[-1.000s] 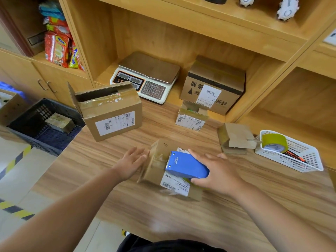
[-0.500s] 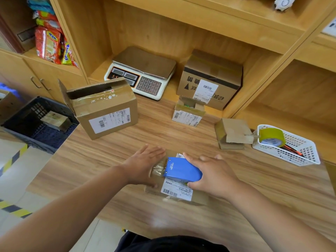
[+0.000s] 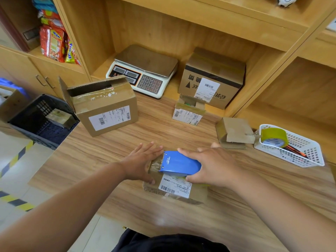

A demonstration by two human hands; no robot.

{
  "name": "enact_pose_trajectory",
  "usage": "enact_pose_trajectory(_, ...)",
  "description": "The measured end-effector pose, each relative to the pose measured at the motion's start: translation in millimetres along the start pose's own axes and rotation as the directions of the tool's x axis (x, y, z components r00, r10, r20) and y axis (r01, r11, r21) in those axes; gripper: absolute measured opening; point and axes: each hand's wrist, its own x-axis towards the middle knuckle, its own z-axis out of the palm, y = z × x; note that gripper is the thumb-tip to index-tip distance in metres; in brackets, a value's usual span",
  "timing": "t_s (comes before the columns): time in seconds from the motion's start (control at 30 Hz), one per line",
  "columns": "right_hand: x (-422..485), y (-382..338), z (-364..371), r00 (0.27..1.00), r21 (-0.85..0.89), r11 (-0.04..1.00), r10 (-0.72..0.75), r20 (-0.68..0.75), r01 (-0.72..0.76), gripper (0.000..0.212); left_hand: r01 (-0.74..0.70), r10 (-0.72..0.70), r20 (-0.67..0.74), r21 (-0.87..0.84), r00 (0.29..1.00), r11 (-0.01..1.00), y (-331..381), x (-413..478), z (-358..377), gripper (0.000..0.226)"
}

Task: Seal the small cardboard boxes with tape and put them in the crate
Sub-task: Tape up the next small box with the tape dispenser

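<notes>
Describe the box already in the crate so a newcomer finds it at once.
Find the wooden table; a dark slotted crate sits off its left edge. One small taped box lies on the crate's floor, the only box inside it; every other box stands outside.

A wood-grain table (image 3: 109, 157) carries a small box (image 3: 196, 194) near its front edge, an open box (image 3: 109, 113) at left, a labelled box (image 3: 189, 113) toward the back, and a plain box (image 3: 234, 131) just beside a white basket (image 3: 300, 161) at right. Behind, a shelf recess (image 3: 101, 68) holds a scale (image 3: 145, 70) and a big box (image 3: 212, 79).
</notes>
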Motion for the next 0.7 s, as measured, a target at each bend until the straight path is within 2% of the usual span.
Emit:
enact_pose_trajectory(0.23, -7.1, -2.2, -18.6, 0.996, -0.11, 0.99, -0.09, -0.018, 0.088, 0.079, 0.021, -0.022, -0.005, -0.054, 1.0, 0.998, 3.7, 1.4, 4.1, 0.111)
enact_pose_trajectory(0.4, -9.4, 7.2, -16.3, 0.994, -0.095, 0.99, -0.109, -0.016, 0.107, 0.077, 0.043, -0.042, 0.008, -0.066, 0.999, 0.997, 5.9, 0.6, 1.2, 0.112)
enact_pose_trajectory(0.7, -42.7, 85.2, 15.3, 1.0, -0.004, 1.0, 0.002, -0.023, -0.002, 0.075, 0.065, -0.064, 0.016, -0.087, 0.998, 0.994, 10.1, 2.1, 1.9, 0.115)
